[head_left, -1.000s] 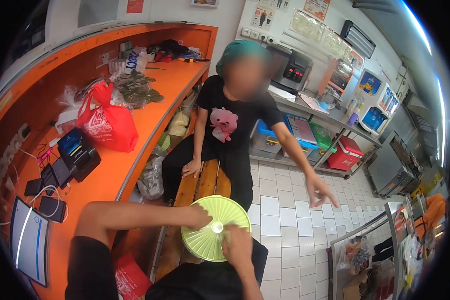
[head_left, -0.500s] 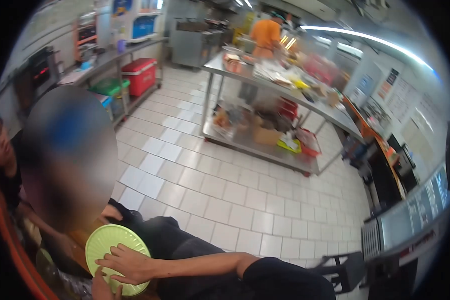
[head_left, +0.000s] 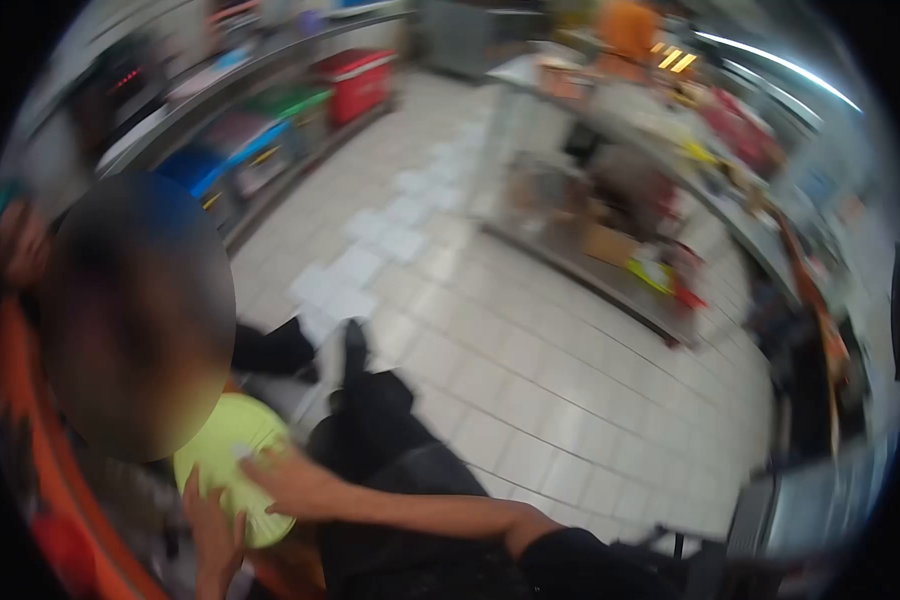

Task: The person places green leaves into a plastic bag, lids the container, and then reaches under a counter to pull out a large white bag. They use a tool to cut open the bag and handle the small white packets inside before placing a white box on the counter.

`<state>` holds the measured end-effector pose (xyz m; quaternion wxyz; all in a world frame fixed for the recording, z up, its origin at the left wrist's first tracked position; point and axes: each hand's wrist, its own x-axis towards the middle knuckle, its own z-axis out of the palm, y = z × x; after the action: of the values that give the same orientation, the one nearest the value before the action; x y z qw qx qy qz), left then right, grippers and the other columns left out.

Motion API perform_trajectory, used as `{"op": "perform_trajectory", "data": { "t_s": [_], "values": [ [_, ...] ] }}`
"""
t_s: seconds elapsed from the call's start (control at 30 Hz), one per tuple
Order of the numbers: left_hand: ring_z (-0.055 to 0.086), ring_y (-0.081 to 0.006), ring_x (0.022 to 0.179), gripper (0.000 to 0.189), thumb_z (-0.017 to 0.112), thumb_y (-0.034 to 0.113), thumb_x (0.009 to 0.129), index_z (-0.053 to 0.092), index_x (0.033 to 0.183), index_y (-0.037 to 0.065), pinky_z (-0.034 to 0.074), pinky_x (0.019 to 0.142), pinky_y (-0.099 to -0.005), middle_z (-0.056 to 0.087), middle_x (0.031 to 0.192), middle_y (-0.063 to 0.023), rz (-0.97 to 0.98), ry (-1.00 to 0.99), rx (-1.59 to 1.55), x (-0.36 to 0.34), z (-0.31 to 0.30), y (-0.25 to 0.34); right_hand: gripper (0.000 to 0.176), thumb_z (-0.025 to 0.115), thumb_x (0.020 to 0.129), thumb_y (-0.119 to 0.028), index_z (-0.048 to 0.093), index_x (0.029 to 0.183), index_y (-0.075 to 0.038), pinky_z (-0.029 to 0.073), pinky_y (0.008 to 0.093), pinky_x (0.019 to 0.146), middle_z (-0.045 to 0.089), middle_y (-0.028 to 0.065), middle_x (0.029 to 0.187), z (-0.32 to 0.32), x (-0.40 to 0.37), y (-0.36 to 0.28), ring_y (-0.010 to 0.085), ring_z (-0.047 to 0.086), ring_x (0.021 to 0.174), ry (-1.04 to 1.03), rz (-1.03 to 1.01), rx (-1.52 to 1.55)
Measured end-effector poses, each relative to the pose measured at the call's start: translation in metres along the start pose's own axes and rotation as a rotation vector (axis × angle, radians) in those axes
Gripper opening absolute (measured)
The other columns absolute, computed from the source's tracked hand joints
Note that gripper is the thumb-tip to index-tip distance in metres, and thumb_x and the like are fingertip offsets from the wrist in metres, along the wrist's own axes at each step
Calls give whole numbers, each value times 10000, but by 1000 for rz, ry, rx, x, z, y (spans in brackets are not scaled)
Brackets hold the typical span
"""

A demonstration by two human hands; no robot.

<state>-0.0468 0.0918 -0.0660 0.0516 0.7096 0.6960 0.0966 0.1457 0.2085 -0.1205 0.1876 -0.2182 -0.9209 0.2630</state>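
Note:
A round yellow-green plastic lid or plate (head_left: pixel 232 425) with fine ridges is at the lower left, tilted towards me. My right hand (head_left: pixel 295 482) reaches over from the right, its fingers stretched out on the ridged surface. Near those fingertips is a small pale spot (head_left: pixel 240 452), too blurred to name. My left hand (head_left: pixel 213 530) comes up from below at the near edge, thumb and fingers spread apart against the plastic. What supports the round piece underneath is hidden.
A person in dark clothes, head blurred (head_left: pixel 140 320), sits close on the left beside an orange edge (head_left: pixel 55 450). A steel worktable (head_left: pixel 595 275) with loaded shelves stands ahead. A red cooler (head_left: pixel 358 85) and bins line the left counter. Another person in orange (head_left: pixel 627 40) is farther back.
The camera view has swung, so the room appears shifted right and lower-tilted, with more blur. My right hand has drawn slightly up and right across the round piece; its fingers are less spread.

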Motion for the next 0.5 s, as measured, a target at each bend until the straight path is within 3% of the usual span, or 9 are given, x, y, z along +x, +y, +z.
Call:
{"op": "perform_trajectory", "data": {
  "t_s": [0.07,0.13,0.17,0.2,0.3,0.33,0.4,0.47,0.5],
  "values": [
    [321,-477,1324,572,721,225,713,498,1181,-15,262,1098,-536,299,1476,-303,-63,147,-100,8,6,-6,606,596,872,-429,471,1415,-190,322,562,1027,524,149,1342,-31,-4,7,286,492,1247,120,-190,-58],
    [383,-436,1302,474,715,249,763,551,1141,16,292,1095,-527,387,1445,-248,-133,-93,45,31,2,1,480,522,922,-410,524,1373,-245,387,536,916,574,127,1280,-30,20,29,320,547,1136,-240,-180,-318],
    [382,-417,1311,440,695,276,811,549,1150,36,294,1094,-516,390,1453,-220,-176,-24,-56,29,11,2,459,523,928,-438,555,1346,-251,362,503,925,583,100,1268,-43,29,31,296,548,1081,-37,-202,-175],
    [376,-411,1318,398,670,296,844,549,1145,65,286,1098,-505,373,1469,-207,-199,14,-93,27,17,2,480,527,929,-468,530,1363,-263,330,473,941,589,66,1240,-55,37,32,265,526,1015,28,-231,-88],
    [413,-388,1259,394,674,324,818,551,1113,95,297,1065,-485,386,1474,-186,-310,-17,-138,36,11,15,509,549,910,-492,484,1368,-279,319,428,939,571,9,1181,-63,64,44,221,483,963,379,-488,149],
    [425,-379,1240,411,664,354,825,549,1111,83,303,1057,-473,415,1430,-193,-340,-11,-175,22,24,10,509,549,910,-492,484,1368,-279,319,428,939,571,9,1181,-45,74,52,221,483,963,341,-523,214],
    [437,-369,1221,432,654,384,833,547,1110,70,309,1049,-461,444,1387,-199,-420,22,-192,16,33,23,480,560,903,-464,502,1340,-272,341,397,906,541,4,1191,-43,91,66,208,491,922,-108,-703,-143],
    [441,-345,1189,487,596,452,873,522,1137,49,324,1022,-439,466,1283,-199,-492,631,-84,5,55,26,515,592,873,-503,515,1325,-267,348,428,913,525,18,1202,-33,104,83,219,494,955,-166,-821,35],
    [429,-336,1169,520,513,491,920,483,1192,48,325,1007,-431,452,1225,-189,-801,816,101,0,74,35,552,623,843,-541,529,1310,-263,354,460,919,509,32,1214,-34,110,88,231,497,988,-195,-895,166]
  ]
}}
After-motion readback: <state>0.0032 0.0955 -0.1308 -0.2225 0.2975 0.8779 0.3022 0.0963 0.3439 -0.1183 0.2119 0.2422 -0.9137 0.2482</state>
